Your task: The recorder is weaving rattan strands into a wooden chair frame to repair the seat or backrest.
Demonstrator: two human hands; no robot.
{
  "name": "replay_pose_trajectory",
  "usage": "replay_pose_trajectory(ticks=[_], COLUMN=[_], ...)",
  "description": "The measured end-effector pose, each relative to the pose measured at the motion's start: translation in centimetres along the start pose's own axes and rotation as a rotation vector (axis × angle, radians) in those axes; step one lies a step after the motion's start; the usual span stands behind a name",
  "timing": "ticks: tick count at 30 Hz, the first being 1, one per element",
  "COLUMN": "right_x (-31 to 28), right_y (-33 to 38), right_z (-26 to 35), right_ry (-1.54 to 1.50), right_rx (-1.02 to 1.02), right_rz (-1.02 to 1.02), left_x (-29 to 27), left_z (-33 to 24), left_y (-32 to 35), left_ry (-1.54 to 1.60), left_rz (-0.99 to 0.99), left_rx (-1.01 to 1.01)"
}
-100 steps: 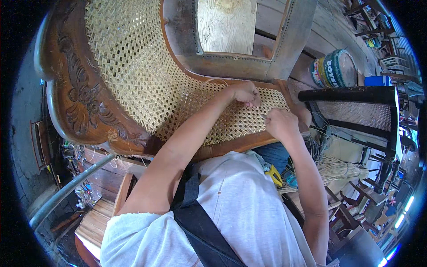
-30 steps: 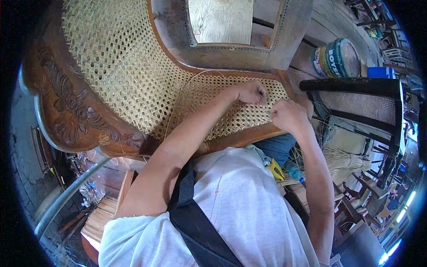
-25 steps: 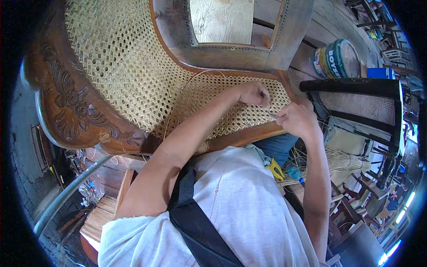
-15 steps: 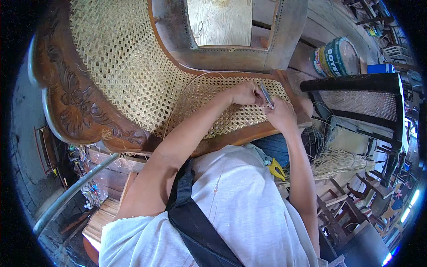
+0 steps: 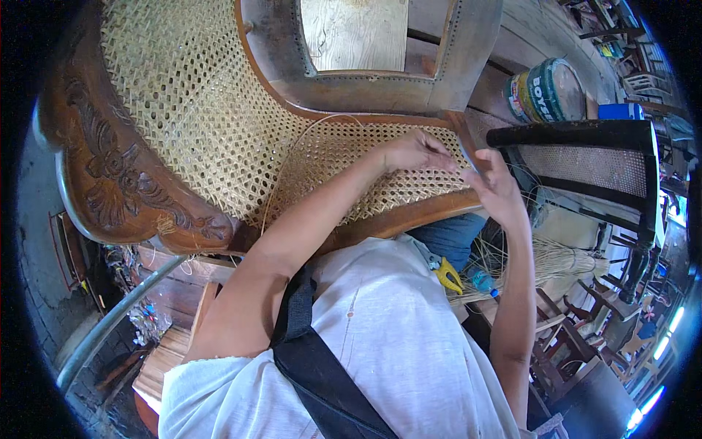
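Note:
Woven cane webbing (image 5: 197, 95) fills a carved wooden furniture frame (image 5: 121, 164) before me. My left hand (image 5: 420, 152) is over the narrow right part of the webbing, fingers pressed together and pointing right. Whatever is in its fingertips is too fine to make out. Close by on the right, beside the frame's end, my right hand (image 5: 501, 189) grips a thin grey metal tool (image 5: 472, 162); its tip points up between the two hands. A loose cane strand (image 5: 298, 141) curves over the webbing left of my left hand.
Beyond the webbing stands a wooden frame with an open middle (image 5: 365, 88). A paint bucket (image 5: 545, 91) and a dark chair with a cane back (image 5: 570, 164) are on the right. Yellow-handled pliers (image 5: 447, 276), a plastic bottle (image 5: 482, 280) and bundled cane strands (image 5: 570, 260) lie near my right forearm.
My right hand has moved right, away from my left hand, with the metal tool still in it. My left hand's fingers have straightened toward the right. The view has shifted slightly.

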State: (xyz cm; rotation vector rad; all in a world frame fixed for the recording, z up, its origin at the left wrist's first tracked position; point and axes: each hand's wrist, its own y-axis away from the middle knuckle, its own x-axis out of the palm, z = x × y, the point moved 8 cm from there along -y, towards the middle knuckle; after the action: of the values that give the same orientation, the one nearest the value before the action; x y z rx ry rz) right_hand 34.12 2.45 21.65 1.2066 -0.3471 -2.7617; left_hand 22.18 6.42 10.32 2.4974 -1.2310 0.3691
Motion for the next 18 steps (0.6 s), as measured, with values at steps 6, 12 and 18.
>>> replay_pose_trajectory(ticks=[6,12,18], right_x=[-0.2,1.2,2.6], right_y=[1.2,-0.2,-1.2], right_z=[2.5,3.4,3.6], right_ry=[0.548,0.57,0.624], right_rx=[0.186,0.151,0.194], right_rz=[0.34,0.478,0.53], left_x=[-1.3,0.1,-1.6], left_z=[2.0,1.4,2.2], left_y=[0.6,0.7,0.7], left_ry=[-0.1,0.404,0.163], left_rz=[0.001,0.115,-0.015], left_rx=[-0.221,-0.074,-0.175])
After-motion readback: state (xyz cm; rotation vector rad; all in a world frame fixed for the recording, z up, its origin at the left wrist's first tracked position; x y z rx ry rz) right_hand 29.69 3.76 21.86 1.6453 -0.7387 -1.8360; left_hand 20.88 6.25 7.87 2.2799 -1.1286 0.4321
